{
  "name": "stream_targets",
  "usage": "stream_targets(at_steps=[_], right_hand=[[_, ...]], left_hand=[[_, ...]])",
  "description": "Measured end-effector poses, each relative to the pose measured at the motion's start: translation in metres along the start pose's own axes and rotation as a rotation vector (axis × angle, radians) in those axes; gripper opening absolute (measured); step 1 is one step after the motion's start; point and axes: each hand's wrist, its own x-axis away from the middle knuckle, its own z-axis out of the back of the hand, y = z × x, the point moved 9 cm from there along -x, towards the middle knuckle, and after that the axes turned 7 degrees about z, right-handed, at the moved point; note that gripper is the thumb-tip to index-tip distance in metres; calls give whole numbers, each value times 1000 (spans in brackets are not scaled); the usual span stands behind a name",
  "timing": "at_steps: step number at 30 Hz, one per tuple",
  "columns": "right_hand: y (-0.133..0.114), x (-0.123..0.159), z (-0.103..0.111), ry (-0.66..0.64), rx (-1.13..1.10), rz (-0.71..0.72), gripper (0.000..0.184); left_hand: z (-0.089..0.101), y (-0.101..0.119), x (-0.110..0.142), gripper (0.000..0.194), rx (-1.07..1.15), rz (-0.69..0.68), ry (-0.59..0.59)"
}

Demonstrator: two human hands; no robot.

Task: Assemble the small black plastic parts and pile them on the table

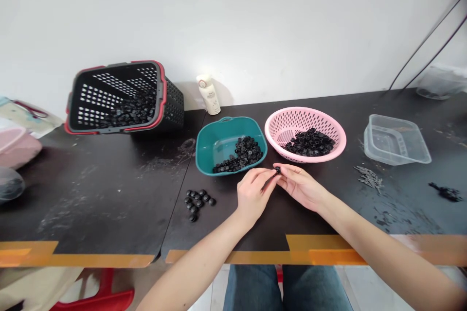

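Observation:
My left hand (255, 189) and my right hand (297, 184) meet over the table, just in front of the pink basket. Between their fingertips is a small black part (278, 170), pinched from both sides; its details are too small to make out. Behind my left hand stands a teal basin (209, 148) with a heap of small round black parts (244, 153). The pink basket (337, 138) holds a pile of black pieces (310, 142). To the left of my left forearm, several round black parts (199, 199) lie loose on the table.
A dark basket with red trim (173, 102), tipped toward me, holds more black parts. A white bottle (209, 95) stands by the wall. At right are a clear plastic box (397, 143), thin grey pieces (370, 179) and a black clump (445, 192). Orange tape (255, 257) lines the front edge.

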Motion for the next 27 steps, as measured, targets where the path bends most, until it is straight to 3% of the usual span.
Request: stream_targets(at_steps=[8,16,20,27], right_hand=[[-5,-1,1,2,72,68,23],[-17,2,-1,8,186,146,23],[-20,5,-5,-7,245,146,18],[-19,8,-8,-8,251,138,17]], left_hand=[[0,-1,0,12,-25,18,3],[9,1,0,14,40,11,83],[11,3,-2,13,49,-21,101],[10,-3,-2,17,130,45,100]])
